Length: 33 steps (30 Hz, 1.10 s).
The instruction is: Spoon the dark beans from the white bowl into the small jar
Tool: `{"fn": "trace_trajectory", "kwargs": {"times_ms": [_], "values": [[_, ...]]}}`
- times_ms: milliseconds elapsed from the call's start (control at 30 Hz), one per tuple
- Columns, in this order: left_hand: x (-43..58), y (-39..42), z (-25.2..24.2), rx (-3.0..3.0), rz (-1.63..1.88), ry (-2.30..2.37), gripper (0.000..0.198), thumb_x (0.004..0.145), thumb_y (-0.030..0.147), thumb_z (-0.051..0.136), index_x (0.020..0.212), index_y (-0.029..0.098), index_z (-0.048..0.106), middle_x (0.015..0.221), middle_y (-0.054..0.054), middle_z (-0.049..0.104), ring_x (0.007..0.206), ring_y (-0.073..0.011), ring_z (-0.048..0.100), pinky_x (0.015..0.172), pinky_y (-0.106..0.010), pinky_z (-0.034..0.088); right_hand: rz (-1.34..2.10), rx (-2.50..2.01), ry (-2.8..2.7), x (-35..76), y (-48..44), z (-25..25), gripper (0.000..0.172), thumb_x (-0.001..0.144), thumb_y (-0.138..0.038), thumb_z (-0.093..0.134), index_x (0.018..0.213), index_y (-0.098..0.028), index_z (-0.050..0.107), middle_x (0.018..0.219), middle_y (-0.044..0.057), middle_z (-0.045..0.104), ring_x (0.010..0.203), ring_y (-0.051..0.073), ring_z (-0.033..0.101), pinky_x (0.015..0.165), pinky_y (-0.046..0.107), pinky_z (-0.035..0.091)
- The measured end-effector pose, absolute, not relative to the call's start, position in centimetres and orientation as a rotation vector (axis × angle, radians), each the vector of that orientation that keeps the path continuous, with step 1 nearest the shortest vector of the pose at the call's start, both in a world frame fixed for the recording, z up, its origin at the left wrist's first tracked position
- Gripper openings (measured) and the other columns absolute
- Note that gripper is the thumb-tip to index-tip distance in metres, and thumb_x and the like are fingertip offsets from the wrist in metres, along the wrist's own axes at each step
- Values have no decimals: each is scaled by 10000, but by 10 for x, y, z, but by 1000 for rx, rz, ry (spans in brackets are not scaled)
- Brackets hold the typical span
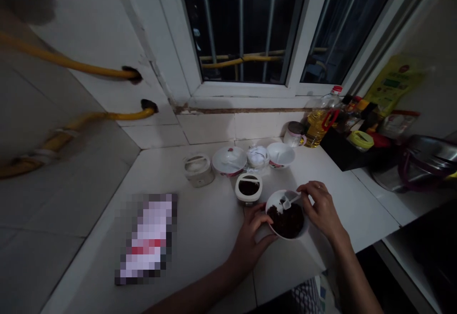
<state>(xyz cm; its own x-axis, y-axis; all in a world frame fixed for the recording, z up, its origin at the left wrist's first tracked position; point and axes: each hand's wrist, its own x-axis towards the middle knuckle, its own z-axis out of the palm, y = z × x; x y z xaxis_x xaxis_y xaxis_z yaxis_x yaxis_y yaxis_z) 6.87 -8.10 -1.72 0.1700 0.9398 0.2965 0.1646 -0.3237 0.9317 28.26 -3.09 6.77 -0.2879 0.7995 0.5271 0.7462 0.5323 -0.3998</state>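
A white bowl (274,203) with a dark reddish-brown mixture (290,222) in it is at the near edge of the white counter. My left hand (255,230) grips the bowl's left side, thumb at the lower rim and fingers along the upper left. In my right hand (319,204) is a small white spoon (288,202), pinched by its handle, with its head down at the mixture. Just behind the bowl stands a white-rimmed seasoning jar (249,187) with dark contents. A second, similar jar (198,170) holds something pale.
Along the back are a white bowl with a spoon (228,160), a small jar of white stuff (258,156) and another bowl (281,154). An oil bottle (317,123), a black condiment box (339,149) and a metal pot (421,161) stand right. A pixelated object (148,238) lies left.
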Motion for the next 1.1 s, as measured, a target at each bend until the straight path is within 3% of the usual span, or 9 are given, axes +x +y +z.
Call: {"fn": "trace_trajectory", "kwargs": {"times_ms": [233, 400, 567, 733, 1100], "values": [[68, -81, -16, 1656, 1229, 1067, 179, 792, 322, 723, 930, 230, 655, 1246, -104, 549, 1233, -294, 500, 1015, -434, 429, 453, -1249, -2086, 261, -36, 58, 192, 876, -167, 447, 870, -239, 625, 844, 39, 693, 964, 242, 586, 913, 443, 434], [67, -81, -14, 1653, 1223, 1055, 178, 796, 316, 725, 931, 226, 653, 1253, -111, 548, 1243, -297, 493, 1024, -440, 420, 481, -1352, -1853, 267, -32, 49, 182, 859, -242, 475, 846, -237, 656, 672, 22, 672, 985, 262, 583, 986, 476, 377], [68, -80, -15, 1666, 1248, 1043, 182, 790, 321, 734, 920, 225, 650, 1233, -108, 561, 1238, -295, 498, 1012, -433, 435, 497, -1418, -1658, 272, -32, 50, 189, 822, -307, 511, 778, -223, 673, 620, 37, 634, 945, 272, 575, 851, 392, 440], [67, -79, -16, 1673, 1246, 1040, 178, 794, 319, 731, 923, 228, 649, 1231, -105, 561, 1241, -292, 494, 1018, -436, 429, 668, -1446, -1513, 268, -33, 49, 180, 801, -305, 518, 754, -205, 660, 652, 28, 614, 719, 213, 582, 609, 292, 430], [69, -80, -20, 1653, 1260, 1046, 173, 794, 306, 725, 928, 229, 648, 1254, -107, 541, 1243, -293, 492, 1015, -439, 426, 1031, -1342, -1159, 263, -30, 53, 149, 712, -328, 604, 736, -187, 645, 494, -35, 540, 479, 133, 472, 508, 256, 377]]}}
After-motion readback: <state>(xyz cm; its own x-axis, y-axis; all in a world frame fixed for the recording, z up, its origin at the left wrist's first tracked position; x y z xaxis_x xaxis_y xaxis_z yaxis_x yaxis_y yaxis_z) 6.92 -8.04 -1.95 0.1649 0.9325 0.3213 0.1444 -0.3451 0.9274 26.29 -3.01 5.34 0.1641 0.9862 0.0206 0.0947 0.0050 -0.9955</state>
